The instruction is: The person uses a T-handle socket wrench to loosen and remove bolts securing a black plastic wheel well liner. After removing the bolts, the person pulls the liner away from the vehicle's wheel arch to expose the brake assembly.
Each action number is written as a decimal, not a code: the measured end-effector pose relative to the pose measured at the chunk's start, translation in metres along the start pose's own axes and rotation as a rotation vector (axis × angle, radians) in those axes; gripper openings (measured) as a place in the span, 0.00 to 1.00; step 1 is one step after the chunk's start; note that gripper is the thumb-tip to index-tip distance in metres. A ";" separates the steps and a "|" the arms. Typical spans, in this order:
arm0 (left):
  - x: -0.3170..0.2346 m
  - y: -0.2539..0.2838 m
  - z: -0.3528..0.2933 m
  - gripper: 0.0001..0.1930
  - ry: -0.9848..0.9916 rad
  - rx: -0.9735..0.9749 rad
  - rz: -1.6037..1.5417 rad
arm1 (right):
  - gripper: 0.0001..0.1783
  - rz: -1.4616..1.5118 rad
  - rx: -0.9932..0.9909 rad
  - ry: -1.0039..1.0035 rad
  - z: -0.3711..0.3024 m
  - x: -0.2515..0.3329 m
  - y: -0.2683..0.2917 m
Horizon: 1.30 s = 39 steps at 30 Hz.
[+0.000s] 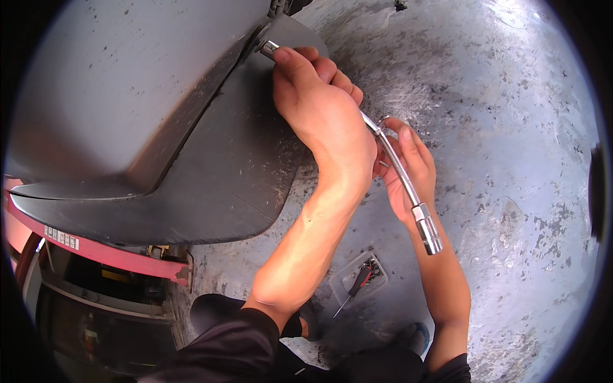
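Observation:
My left hand (319, 105) is closed around the upper part of a chrome L-shaped socket wrench (400, 167). One socket end (269, 49) shows beyond my thumb, up against the edge where a grey body panel (134, 76) meets a black plastic mud flap (249, 150). Whether that end sits on a fastener is hard to see. The wrench's other arm slants down to the right and ends in a larger socket. Behind that arm is my right hand (412, 163), palm toward the bar with fingers apart; some of its fingers are hidden by the wrench and my left wrist.
On the worn grey floor (511, 191), a clear plastic tray (380, 281) holds small dark fasteners, and a red-and-black screwdriver (361, 281) rests across it. A red metal beam (115, 254) runs below the vehicle at left. My feet are close below the tray.

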<state>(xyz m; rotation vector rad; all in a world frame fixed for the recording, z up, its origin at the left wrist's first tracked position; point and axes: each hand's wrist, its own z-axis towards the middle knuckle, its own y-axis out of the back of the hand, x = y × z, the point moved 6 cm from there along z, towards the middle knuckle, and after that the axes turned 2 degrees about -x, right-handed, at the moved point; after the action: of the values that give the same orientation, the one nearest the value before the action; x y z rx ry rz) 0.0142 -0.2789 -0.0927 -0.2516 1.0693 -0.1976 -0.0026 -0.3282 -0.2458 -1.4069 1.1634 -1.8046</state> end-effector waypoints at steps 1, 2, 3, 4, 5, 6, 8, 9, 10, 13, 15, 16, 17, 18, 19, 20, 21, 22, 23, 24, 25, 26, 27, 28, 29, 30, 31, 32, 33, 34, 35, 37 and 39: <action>-0.001 0.002 0.001 0.17 -0.018 -0.003 0.029 | 0.21 0.138 0.037 -0.185 0.001 0.004 -0.009; -0.001 0.003 0.002 0.18 -0.031 0.001 0.053 | 0.24 0.275 0.066 -0.362 0.001 0.007 -0.017; -0.001 0.005 0.003 0.18 -0.044 0.004 0.076 | 0.28 0.237 0.094 -0.414 0.004 0.010 -0.020; 0.000 0.005 0.002 0.18 -0.034 0.004 0.079 | 0.27 0.249 0.083 -0.464 0.004 0.010 -0.022; 0.001 0.004 0.002 0.18 -0.030 0.004 0.082 | 0.26 0.261 0.076 -0.513 0.004 0.010 -0.025; 0.001 0.003 0.001 0.18 -0.024 0.004 0.083 | 0.25 0.271 0.068 -0.562 0.004 0.011 -0.027; 0.001 0.005 0.002 0.18 -0.028 -0.015 0.096 | 0.24 0.214 0.076 -0.606 0.014 0.013 -0.030; 0.001 0.005 0.003 0.18 -0.028 -0.024 0.102 | 0.24 0.185 0.077 -0.627 0.017 0.014 -0.030; 0.001 0.006 0.002 0.18 -0.032 -0.016 0.115 | 0.23 0.183 0.063 -0.634 0.018 0.011 -0.030; 0.000 0.008 0.003 0.18 -0.032 -0.006 0.130 | 0.22 0.148 -0.028 -0.649 0.012 0.005 -0.036; 0.000 0.011 0.003 0.18 -0.013 -0.008 0.122 | 0.22 0.162 0.018 -0.741 0.003 0.007 -0.042; -0.001 0.011 0.003 0.18 0.004 0.007 0.108 | 0.22 0.172 0.043 -0.788 -0.001 0.007 -0.046; 0.000 0.012 0.004 0.18 0.021 0.021 0.094 | 0.22 0.163 0.027 -0.754 0.000 0.009 -0.047; 0.000 0.013 0.004 0.18 0.037 0.034 0.083 | 0.22 0.156 0.012 -0.722 0.001 0.009 -0.050; 0.000 0.014 0.006 0.17 0.016 0.058 0.075 | 0.23 0.151 0.000 -0.691 0.003 0.009 -0.053; 0.001 0.012 0.009 0.17 -0.002 0.089 0.063 | 0.22 0.101 -0.018 -0.543 0.010 0.012 -0.053; 0.001 0.010 0.010 0.17 -0.021 0.120 0.054 | 0.21 0.052 -0.034 -0.397 0.018 0.013 -0.052; 0.000 0.007 0.010 0.17 -0.020 0.121 0.065 | 0.21 0.004 -0.048 -0.253 0.025 0.016 -0.052; 0.000 0.004 0.009 0.17 -0.020 0.122 0.078 | 0.18 -0.009 -0.120 -0.066 0.030 0.025 -0.050; -0.001 0.002 0.009 0.17 -0.021 0.121 0.091 | 0.18 -0.015 -0.181 0.177 0.031 0.035 -0.048; -0.001 0.004 0.010 0.17 0.001 0.100 0.109 | 0.17 -0.022 -0.241 0.419 0.030 0.041 -0.045; 0.002 -0.002 0.008 0.17 0.022 0.083 0.034 | 0.17 -0.030 -0.308 0.669 0.025 0.048 -0.038; 0.000 -0.005 0.006 0.17 0.036 0.059 -0.039 | 0.19 0.063 -0.253 0.823 0.020 0.039 -0.040; 0.000 -0.008 0.005 0.17 0.052 0.037 -0.114 | 0.19 -0.017 -0.241 0.937 0.016 0.034 -0.036; 0.001 -0.012 0.005 0.17 0.067 0.054 -0.098 | 0.19 -0.103 -0.234 1.059 0.013 0.031 -0.031; -0.002 -0.007 0.005 0.18 0.077 0.056 -0.070 | 0.20 -0.185 -0.221 1.162 0.007 0.023 -0.032; -0.002 -0.005 0.006 0.18 0.090 0.059 -0.046 | 0.17 -0.289 -0.125 1.224 0.005 0.022 -0.031; -0.003 0.001 0.009 0.19 0.066 0.036 -0.025 | 0.17 -0.287 -0.106 1.007 0.006 0.011 -0.025; -0.004 0.001 0.011 0.19 0.041 0.019 -0.011 | 0.17 -0.287 -0.087 0.798 -0.001 0.001 -0.018; -0.004 0.001 0.011 0.20 0.022 0.000 0.005 | 0.17 -0.289 -0.073 0.585 -0.011 -0.008 -0.007; -0.004 -0.003 0.011 0.20 0.015 0.006 0.003 | 0.29 -0.181 -0.029 0.273 -0.012 -0.018 0.010; -0.004 0.001 0.012 0.20 -0.004 0.000 0.011 | 0.38 0.061 0.220 -0.368 -0.021 -0.034 0.016; -0.004 -0.001 0.011 0.20 0.004 -0.005 0.017 | 0.53 0.251 0.413 -0.776 -0.036 -0.043 0.007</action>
<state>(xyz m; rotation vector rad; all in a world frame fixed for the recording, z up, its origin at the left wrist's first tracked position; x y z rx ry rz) 0.0216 -0.2770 -0.0838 -0.2464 1.0756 -0.1798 -0.0256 -0.2848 -0.2739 -1.4234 0.4932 -1.0658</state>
